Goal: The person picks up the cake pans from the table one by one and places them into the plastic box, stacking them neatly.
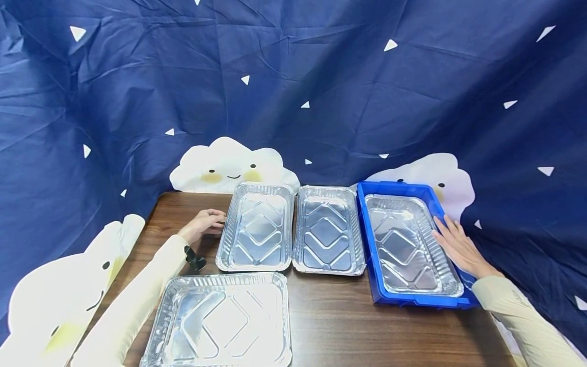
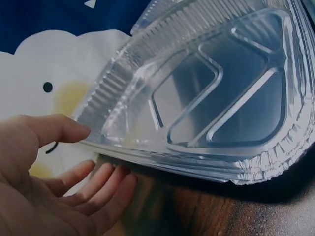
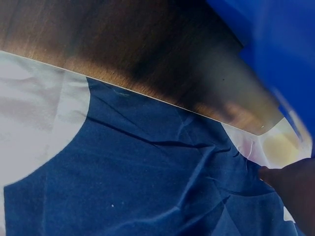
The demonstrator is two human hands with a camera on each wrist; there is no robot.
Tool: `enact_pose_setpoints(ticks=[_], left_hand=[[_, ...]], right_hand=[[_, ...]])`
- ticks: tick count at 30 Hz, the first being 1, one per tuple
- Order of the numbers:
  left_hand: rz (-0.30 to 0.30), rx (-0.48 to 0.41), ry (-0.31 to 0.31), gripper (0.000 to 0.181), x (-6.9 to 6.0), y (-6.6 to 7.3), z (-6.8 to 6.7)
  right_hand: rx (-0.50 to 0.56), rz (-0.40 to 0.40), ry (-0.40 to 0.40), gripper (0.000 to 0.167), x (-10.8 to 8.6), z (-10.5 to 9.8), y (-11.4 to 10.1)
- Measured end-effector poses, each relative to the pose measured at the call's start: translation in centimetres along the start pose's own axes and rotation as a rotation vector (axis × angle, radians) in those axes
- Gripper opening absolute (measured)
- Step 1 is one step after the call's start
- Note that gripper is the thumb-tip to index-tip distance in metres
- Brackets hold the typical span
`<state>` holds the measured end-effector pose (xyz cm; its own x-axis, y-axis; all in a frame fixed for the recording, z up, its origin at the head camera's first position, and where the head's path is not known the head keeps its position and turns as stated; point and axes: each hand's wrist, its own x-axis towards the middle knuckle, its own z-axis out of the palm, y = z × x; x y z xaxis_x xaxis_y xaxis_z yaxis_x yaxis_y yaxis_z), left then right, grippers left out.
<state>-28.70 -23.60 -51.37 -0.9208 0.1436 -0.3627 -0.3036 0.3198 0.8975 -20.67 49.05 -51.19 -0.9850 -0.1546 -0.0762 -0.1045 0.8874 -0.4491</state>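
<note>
My left hand (image 1: 204,224) is beside the left edge of the upright foil tray (image 1: 259,229) at the back. In the left wrist view its thumb (image 2: 69,129) lies close to the tray's rim and the other fingers are spread below it; whether the thumb touches I cannot tell. On the right, my right hand (image 1: 460,250) lies with straight fingers along the right rim of a blue plastic bin (image 1: 372,260). Inside that bin sits another foil tray (image 1: 403,244). The right wrist view shows only part of the hand (image 3: 293,189), dark, near the blue bin wall (image 3: 285,54).
Between the left tray and the bin stands a third foil tray (image 1: 327,232). A wider foil tray (image 1: 224,321) lies at the front left of the brown wooden table (image 1: 335,321). Behind hangs a navy cloth (image 1: 293,92) with clouds and white triangles.
</note>
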Motion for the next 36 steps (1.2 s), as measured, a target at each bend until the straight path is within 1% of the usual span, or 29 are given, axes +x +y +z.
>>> enact_pose_setpoints(ticks=[4,8,14,16,21,24,29,36], left_hand=[[0.002,0.012,-0.028,0.05,0.7,-0.1,0.3],[0.014,0.033,-0.04,0.052,1.3,-0.2,0.6],[0.013,0.084,-0.029,0.054,1.8,-0.4,1.0],[0.011,0.1,-0.036,0.055,1.9,-0.5,1.0],[0.009,0.102,-0.062,0.06,2.4,-0.5,0.8],[0.007,0.11,-0.061,0.062,2.3,-0.2,0.6],[0.012,0.137,-0.046,0.062,2.0,0.7,0.1],[0.034,0.133,-0.048,0.061,1.9,1.2,-0.5]], right_hand=[[-0.003,0.006,-0.003,0.071,0.0,0.0,0.0],[-0.001,0.01,-0.004,0.071,0.0,0.1,0.1],[-0.01,-0.002,0.002,0.07,0.0,0.0,0.1],[-0.011,-0.003,0.0,0.069,0.0,0.0,0.1],[-0.014,-0.003,0.003,0.069,0.0,0.0,0.2],[-0.013,-0.008,0.005,0.069,0.0,0.0,0.2],[-0.009,-0.009,-0.001,0.069,0.0,0.0,0.3],[-0.011,-0.006,-0.007,0.069,0.0,-0.1,0.1]])
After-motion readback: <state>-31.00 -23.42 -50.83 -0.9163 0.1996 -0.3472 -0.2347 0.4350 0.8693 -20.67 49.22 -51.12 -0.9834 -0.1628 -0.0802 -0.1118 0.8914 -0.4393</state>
